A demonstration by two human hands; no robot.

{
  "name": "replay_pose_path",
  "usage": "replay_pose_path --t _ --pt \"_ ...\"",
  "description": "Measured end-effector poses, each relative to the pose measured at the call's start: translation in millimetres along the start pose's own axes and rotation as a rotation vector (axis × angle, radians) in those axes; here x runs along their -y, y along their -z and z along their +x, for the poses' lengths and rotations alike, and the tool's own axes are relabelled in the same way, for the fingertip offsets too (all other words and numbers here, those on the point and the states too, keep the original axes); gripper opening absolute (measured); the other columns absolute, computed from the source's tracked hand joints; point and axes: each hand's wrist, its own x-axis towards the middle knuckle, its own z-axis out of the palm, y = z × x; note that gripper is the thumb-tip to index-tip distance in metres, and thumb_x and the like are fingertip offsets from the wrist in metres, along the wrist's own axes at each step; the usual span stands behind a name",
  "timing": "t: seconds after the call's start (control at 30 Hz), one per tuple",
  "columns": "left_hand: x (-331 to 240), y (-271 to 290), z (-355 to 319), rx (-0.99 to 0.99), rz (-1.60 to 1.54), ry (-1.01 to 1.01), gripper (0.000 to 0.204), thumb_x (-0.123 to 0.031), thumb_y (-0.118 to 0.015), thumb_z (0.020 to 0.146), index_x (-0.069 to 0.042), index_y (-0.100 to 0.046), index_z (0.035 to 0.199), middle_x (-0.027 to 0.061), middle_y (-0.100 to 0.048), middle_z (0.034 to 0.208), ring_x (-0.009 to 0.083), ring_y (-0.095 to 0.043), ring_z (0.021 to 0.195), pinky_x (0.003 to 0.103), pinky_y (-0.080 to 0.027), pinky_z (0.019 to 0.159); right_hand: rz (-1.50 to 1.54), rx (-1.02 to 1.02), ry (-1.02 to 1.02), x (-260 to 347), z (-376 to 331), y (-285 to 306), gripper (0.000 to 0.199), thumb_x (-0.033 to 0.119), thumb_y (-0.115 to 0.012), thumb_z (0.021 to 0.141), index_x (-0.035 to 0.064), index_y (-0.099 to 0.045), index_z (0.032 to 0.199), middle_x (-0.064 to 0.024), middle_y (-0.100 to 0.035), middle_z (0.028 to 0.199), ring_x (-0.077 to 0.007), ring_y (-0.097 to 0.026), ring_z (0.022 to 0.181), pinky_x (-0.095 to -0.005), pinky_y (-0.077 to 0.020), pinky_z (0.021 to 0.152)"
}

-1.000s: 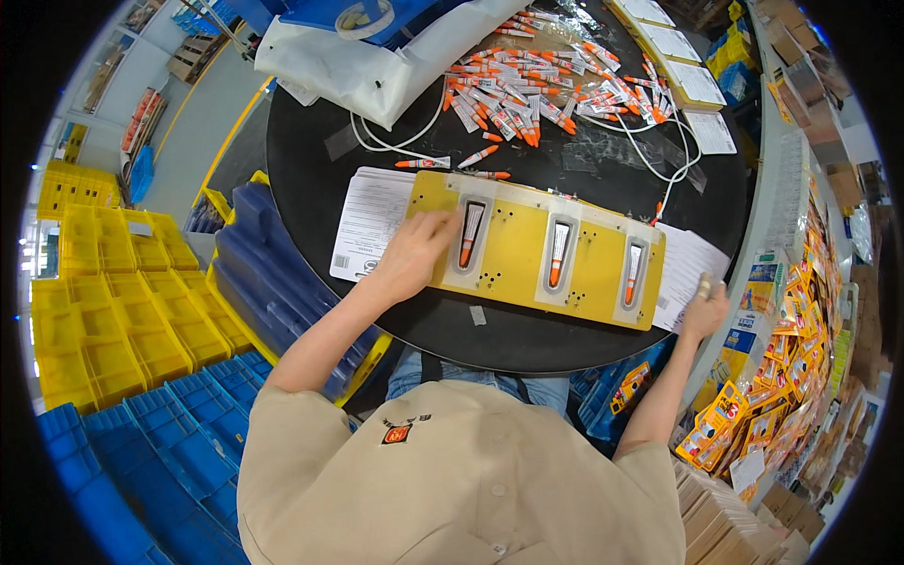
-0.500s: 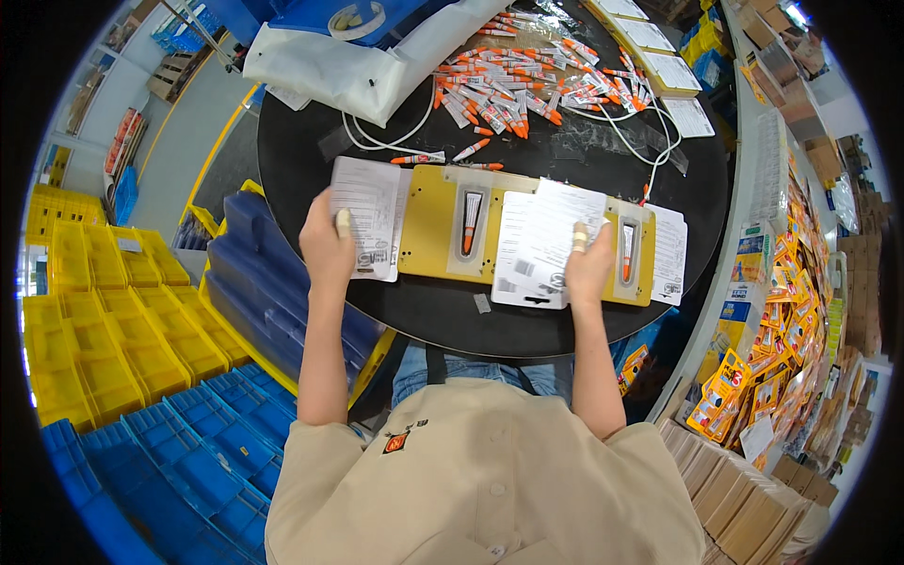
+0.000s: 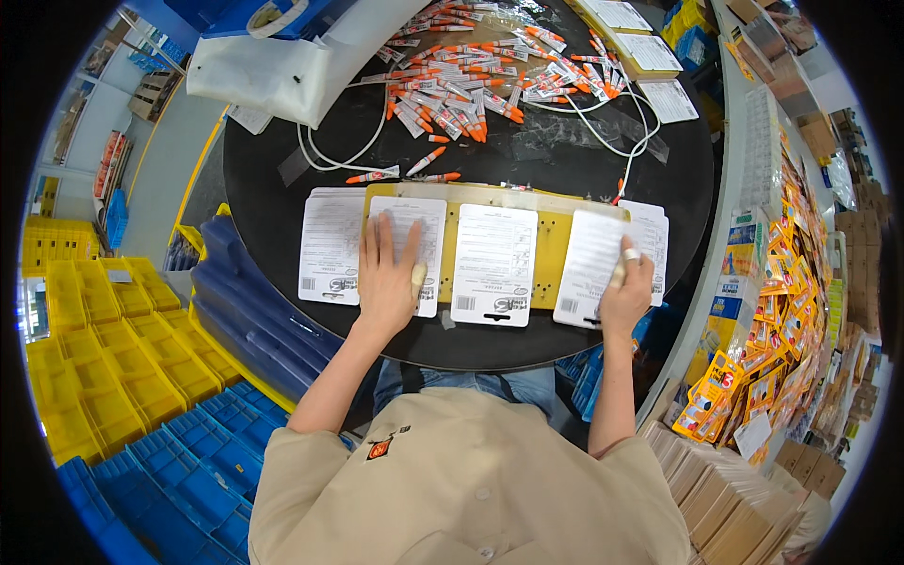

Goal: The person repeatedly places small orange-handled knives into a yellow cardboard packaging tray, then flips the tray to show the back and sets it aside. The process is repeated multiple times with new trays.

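A long yellow fixture board [image 3: 552, 252] lies across the near part of the black round table. Three white printed backing cards rest along it. My left hand [image 3: 388, 287] is spread flat on the left card [image 3: 434, 259], fingers stretched out. The middle card [image 3: 494, 273] lies untouched by either hand, its hanging slot toward me. At the right end my right hand [image 3: 628, 292] pinches the side of the right card [image 3: 584, 268], which looks slightly blurred. The slots with glue tubes are hidden beneath the cards. Card stacks stand at the left [image 3: 328, 250] and right [image 3: 650, 231] of the board.
Beyond the board lies a heap of orange-capped tubes [image 3: 461, 89], with white cords [image 3: 603, 141] alongside. A white plastic sheet [image 3: 254, 85] hangs over a blue bin at far left. Yellow [image 3: 122, 358] and blue crates [image 3: 188, 452] stand left; packaged goods [image 3: 782, 320] fill the right shelf.
My left hand has moved from the left stack onto a card on the board. My right hand has shifted right with a card. The tubes in the board's slots are covered now.
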Motion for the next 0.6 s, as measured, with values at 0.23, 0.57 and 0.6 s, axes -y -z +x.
replay_pose_path --t 0.23,0.57,0.6 --pt "-16 15 19 0.155 -0.002 0.129 0.055 -0.024 -0.052 0.092 -0.011 -0.037 0.144 0.0283 -0.017 0.151 0.0504 -0.015 0.138 0.062 -0.014 0.110 -0.465 0.045 0.296 -17 14 -31 0.048 0.022 -0.051 0.091 0.0155 -0.048 0.138 -0.0243 -0.033 0.143 -0.0430 -0.020 0.139 -0.0645 -0.0079 0.109" --pt "-75 -9 27 0.157 -0.172 -0.199 0.068 -0.039 -0.059 0.086 -0.007 -0.036 0.142 0.0234 -0.025 0.150 0.0388 -0.018 0.142 0.059 -0.011 0.112 -0.403 0.032 -0.655 -314 128 -44 0.047 0.036 -0.046 0.092 -0.0058 -0.063 0.105 -0.0304 -0.063 0.103 -0.0481 -0.061 0.096 -0.0519 -0.0493 0.084" --pt "-69 -8 30 0.119 -0.260 -0.161 0.064 -0.037 -0.058 0.087 -0.007 -0.039 0.140 0.0235 -0.027 0.149 0.0390 -0.019 0.142 0.058 -0.013 0.112 -0.224 -0.010 -0.618 -327 122 -42 0.070 0.053 -0.039 0.094 -0.0115 -0.064 0.101 -0.0337 -0.063 0.102 -0.0468 -0.059 0.102 -0.0512 -0.0481 0.083"
